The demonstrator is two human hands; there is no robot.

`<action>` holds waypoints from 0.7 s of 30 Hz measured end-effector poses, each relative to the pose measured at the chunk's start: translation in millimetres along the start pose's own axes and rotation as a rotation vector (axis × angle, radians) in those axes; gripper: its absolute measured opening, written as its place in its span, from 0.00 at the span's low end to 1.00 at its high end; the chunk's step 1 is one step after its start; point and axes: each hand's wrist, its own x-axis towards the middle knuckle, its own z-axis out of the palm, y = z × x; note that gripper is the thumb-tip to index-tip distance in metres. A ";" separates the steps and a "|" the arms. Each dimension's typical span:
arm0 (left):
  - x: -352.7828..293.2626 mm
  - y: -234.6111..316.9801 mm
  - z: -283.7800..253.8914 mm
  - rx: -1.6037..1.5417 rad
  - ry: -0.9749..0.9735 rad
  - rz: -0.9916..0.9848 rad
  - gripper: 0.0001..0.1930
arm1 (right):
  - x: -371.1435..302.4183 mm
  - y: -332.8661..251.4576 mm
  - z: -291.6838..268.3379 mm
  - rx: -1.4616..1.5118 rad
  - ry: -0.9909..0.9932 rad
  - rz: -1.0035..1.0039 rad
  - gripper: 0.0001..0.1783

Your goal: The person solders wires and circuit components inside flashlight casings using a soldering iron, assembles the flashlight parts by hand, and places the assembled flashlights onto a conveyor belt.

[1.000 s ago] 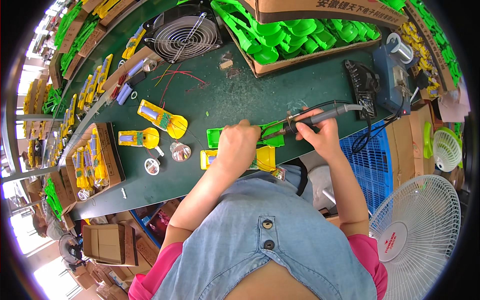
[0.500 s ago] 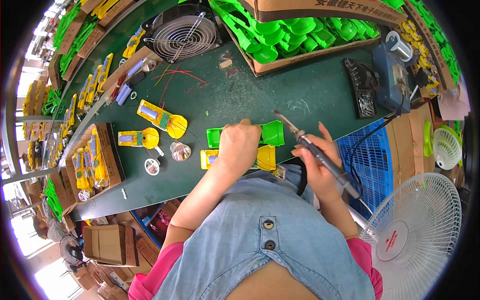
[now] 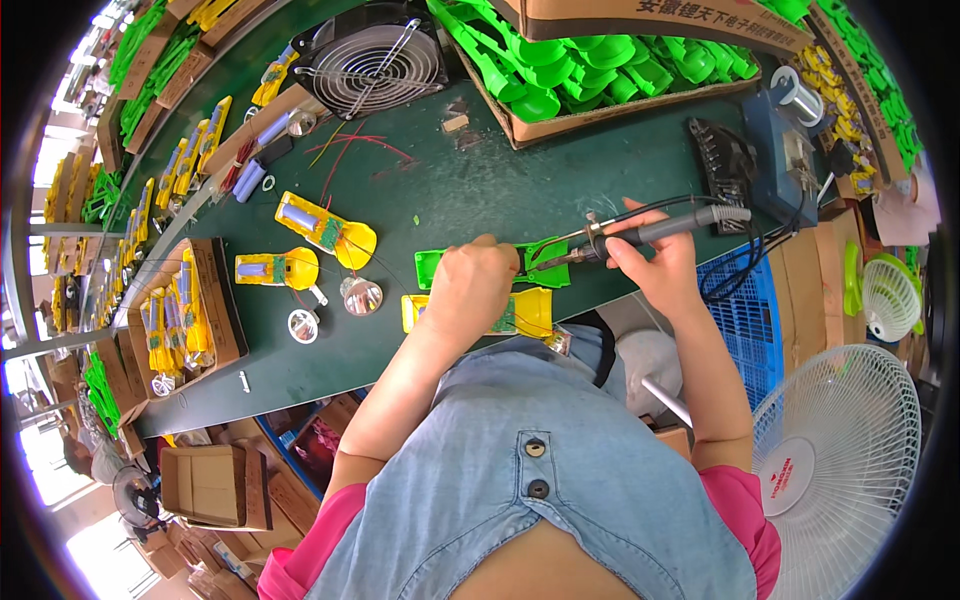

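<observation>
My right hand (image 3: 655, 262) grips a soldering iron (image 3: 675, 225) by its dark handle. The iron's tip reaches down to the left, over the right half of a green plastic shell (image 3: 550, 272). My left hand (image 3: 472, 288) bends closed over the shell's middle, its fingertips close to a small black part inside; what they pinch is hidden. Just below the green shell, a yellow shell (image 3: 535, 308) with a circuit board lies partly under that hand. Further left are two yellow shells (image 3: 345, 235) (image 3: 278, 268) with batteries and boards, beside a round reflector (image 3: 361, 295).
A carton of green shells (image 3: 600, 125) and a metal-grilled fan (image 3: 375, 75) stand at the back. A solder spool (image 3: 800, 95) sits by a blue soldering station (image 3: 785, 150) at right. The iron's black cable (image 3: 745, 265) hangs over a blue crate (image 3: 745, 330). A carton (image 3: 232, 300) holds yellow units at left.
My right hand has risen and swung the soldering iron round, so its tip has come down from above the bench to the green shell. My left hand stays nearly in place.
</observation>
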 end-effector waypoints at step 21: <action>3.6 7.2 4.8 0.198 0.020 0.055 0.03 | 7.3 20.5 5.4 -0.131 -0.076 -0.086 0.08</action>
